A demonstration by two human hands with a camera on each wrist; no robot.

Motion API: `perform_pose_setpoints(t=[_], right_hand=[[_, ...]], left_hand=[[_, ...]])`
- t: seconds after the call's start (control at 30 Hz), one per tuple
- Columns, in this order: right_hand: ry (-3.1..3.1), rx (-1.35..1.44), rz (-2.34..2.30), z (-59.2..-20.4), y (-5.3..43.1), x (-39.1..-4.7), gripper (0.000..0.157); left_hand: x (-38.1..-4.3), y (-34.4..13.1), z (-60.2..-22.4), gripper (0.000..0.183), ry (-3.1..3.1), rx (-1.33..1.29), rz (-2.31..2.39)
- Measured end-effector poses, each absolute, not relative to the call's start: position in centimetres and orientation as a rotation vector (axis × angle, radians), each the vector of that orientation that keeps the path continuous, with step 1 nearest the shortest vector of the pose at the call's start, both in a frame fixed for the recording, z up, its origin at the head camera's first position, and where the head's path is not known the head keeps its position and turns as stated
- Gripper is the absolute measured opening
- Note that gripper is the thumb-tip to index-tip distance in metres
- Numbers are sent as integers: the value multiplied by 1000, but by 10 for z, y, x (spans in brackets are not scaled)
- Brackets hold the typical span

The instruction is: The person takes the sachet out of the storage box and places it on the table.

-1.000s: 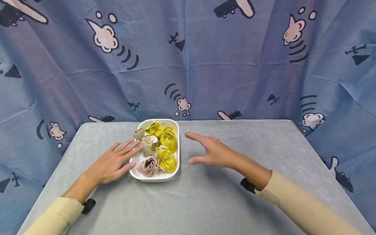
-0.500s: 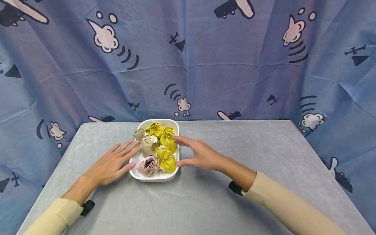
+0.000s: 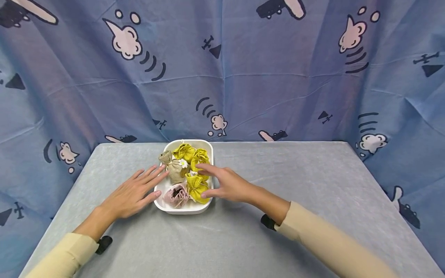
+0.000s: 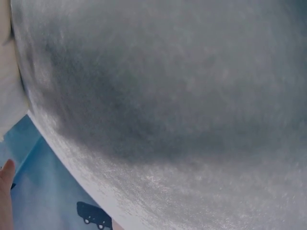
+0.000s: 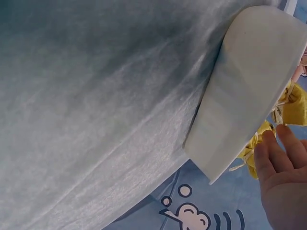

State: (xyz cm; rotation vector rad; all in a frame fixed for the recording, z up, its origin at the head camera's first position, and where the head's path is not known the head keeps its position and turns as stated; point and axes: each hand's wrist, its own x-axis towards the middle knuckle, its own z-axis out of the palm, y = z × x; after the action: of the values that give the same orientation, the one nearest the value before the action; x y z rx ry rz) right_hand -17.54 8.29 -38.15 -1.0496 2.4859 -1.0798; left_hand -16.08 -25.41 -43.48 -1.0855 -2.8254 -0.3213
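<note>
In the head view a white tray (image 3: 184,211) holds several small drawstring pouches. A beige pouch (image 3: 176,173) with a white daisy lies at its left side, a pink pouch (image 3: 175,197) at the near end. Yellow pouches line the right side: a near one (image 3: 194,186), a middle one (image 3: 201,154) and a far one (image 3: 183,151). My left hand (image 3: 128,195) is spread at the tray's left rim, fingertips overlapping the beige pouch. My right hand (image 3: 227,185) reaches over the right rim, thumb and fingers apart around the near yellow pouch. The right wrist view shows extended fingers (image 5: 276,155) beside yellow cloth.
A grey cloth-covered table (image 3: 295,166) lies under the tray. Behind it hangs a blue patterned curtain (image 3: 264,96). In the right wrist view the tray's outer wall (image 5: 244,91) rises beside the hand. The left wrist view is mostly grey table surface (image 4: 192,96).
My right hand has moved left from beside the tray to over its right rim and the near yellow pouch. My left hand and the pouches have stayed put.
</note>
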Motion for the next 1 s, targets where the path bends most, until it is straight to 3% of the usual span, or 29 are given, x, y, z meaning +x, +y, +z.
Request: perform_pose_setpoints(t=[0.63, 1.0], right_hand=[[2507, -1051, -973, -377, 62, -184, 83], [2494, -1109, -881, -376, 51, -186, 74]], left_hand=[[-162, -254, -437, 62, -2857, -1060, -354], [-161, -254, -437, 61, -2864, -1055, -404]])
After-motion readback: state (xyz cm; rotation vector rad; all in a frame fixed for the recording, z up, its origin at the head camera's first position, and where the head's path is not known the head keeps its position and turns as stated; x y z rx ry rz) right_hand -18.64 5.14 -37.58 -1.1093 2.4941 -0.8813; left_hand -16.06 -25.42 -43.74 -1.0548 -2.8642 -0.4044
